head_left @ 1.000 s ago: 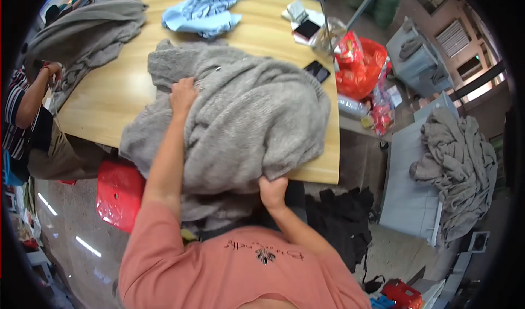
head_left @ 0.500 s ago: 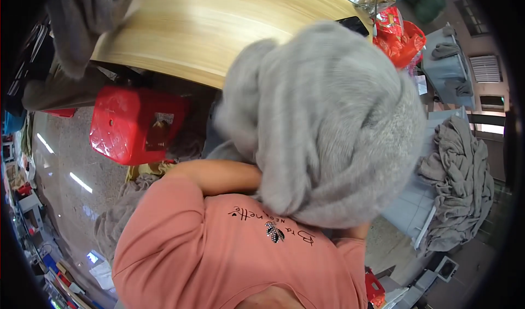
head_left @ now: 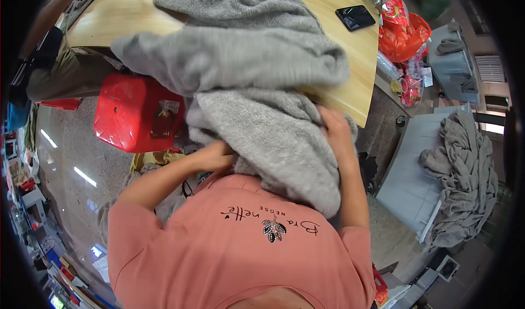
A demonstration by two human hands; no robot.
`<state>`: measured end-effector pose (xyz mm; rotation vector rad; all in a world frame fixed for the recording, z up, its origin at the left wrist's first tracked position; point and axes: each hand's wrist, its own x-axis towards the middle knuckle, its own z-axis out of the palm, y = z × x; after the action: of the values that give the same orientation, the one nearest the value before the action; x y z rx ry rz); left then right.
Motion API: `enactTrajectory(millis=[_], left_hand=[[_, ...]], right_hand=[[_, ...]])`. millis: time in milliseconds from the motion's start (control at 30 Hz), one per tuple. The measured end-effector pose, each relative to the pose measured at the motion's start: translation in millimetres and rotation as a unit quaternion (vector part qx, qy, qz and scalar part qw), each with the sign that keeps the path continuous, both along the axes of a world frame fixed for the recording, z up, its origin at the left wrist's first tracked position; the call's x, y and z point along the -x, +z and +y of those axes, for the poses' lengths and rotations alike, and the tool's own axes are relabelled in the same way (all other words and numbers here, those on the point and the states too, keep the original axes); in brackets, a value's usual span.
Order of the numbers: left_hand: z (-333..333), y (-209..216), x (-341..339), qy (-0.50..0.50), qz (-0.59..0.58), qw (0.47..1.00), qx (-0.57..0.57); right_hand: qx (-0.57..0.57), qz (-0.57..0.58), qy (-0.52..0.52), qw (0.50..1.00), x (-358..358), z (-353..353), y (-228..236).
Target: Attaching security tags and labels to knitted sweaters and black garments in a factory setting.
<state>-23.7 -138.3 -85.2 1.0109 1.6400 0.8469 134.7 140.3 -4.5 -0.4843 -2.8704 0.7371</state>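
Note:
A large grey plush cloth (head_left: 262,123) lies in loose folds from the table's near edge down over my lap and against my chest. My left hand (head_left: 219,157) is curled at its lower left edge, the fingertips tucked out of sight in the folds. At the right edge of the cloth, my right hand (head_left: 334,124) grips a fold, its fingers partly hidden by the fabric. Farther up, more of the grey plush fabric spreads across the wooden table (head_left: 353,46); whether it is the same piece I cannot tell.
A black phone (head_left: 355,18) lies on the table's right side, beside a red plastic bag (head_left: 403,38). On the left stands a red stool (head_left: 134,115), near another person's leg (head_left: 71,79). A pale cart (head_left: 407,183) at right carries heaped grey cloth (head_left: 462,180).
The bunched cloth has dropped from in front of my chest and spread over table and lap. Both hands, hidden before, now show. On the left, the other person's hanging grey cloth has moved away.

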Motion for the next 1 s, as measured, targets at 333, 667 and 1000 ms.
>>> enactTrajectory(millis=[333, 667, 1000], left_hand=[[16.3, 23.4, 40.7, 0.208, 0.425, 0.866, -0.162], [65.1, 193.8, 85.7, 0.124, 0.181, 0.916, -0.335], [88.1, 90.8, 101.7, 0.346, 0.371, 0.826, -0.247]], right_hand=[[-0.105, -0.116, 0.052, 0.986, -14.4, -58.5, 49.1], [-0.068, 0.342, -0.236, 0.907, -72.7, -13.4, 125.1], [-0.119, 0.188, 0.032, 0.974, 11.9, -44.8, 59.0]])
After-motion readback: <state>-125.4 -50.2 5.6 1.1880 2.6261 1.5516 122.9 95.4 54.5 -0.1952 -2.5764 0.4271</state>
